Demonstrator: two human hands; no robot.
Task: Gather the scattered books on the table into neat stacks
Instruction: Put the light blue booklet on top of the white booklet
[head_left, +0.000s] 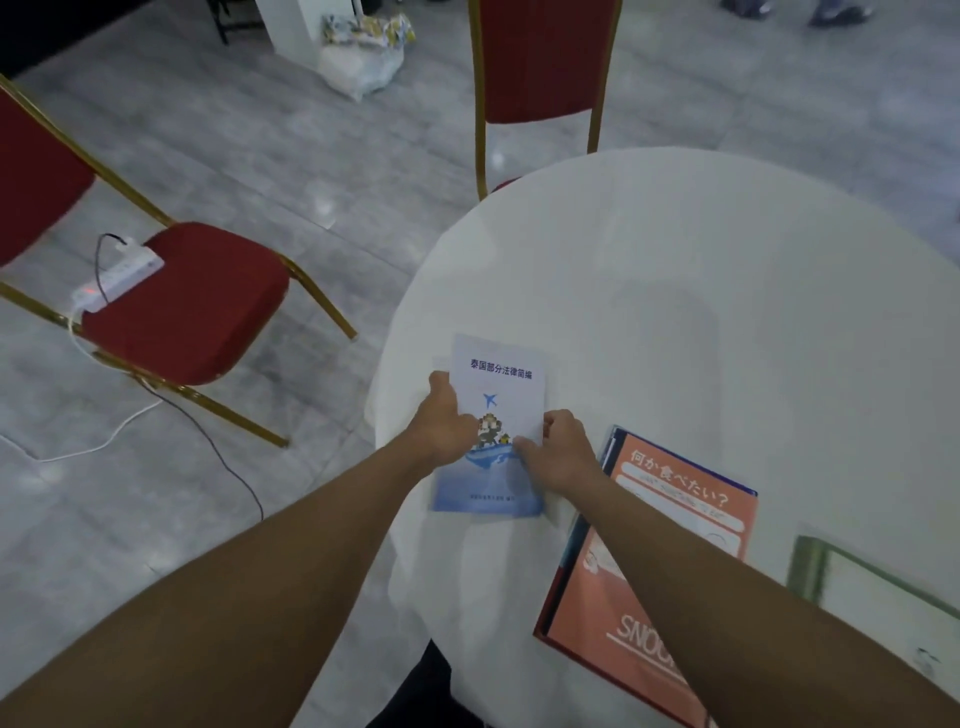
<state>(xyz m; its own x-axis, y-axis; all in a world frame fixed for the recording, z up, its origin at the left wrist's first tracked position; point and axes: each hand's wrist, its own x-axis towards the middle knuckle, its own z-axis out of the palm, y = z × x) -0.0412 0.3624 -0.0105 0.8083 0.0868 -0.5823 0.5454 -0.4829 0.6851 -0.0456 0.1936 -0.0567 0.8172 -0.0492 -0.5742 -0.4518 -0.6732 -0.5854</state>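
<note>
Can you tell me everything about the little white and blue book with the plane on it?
The thin white-and-blue paper booklet lies flat near the left edge of the round table with the white cloth. Its cover is white on top, blue at the bottom, with dark printed characters, a small blue plane and a blocky picture above a blue shape. The left hand holds its left edge; the right hand presses its lower right side. It lies apart from the orange book.

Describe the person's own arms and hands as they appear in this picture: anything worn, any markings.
Both arms are bare from the lower edge of the picture to the fingers: no sleeve shows. The left hand and the right hand wear no gloves. No watch, bracelet or ring can be seen on either wrist or hand, and no marks or tattoos show on the forearms. The picture is somewhat blurred, so fine detail cannot be told.
</note>
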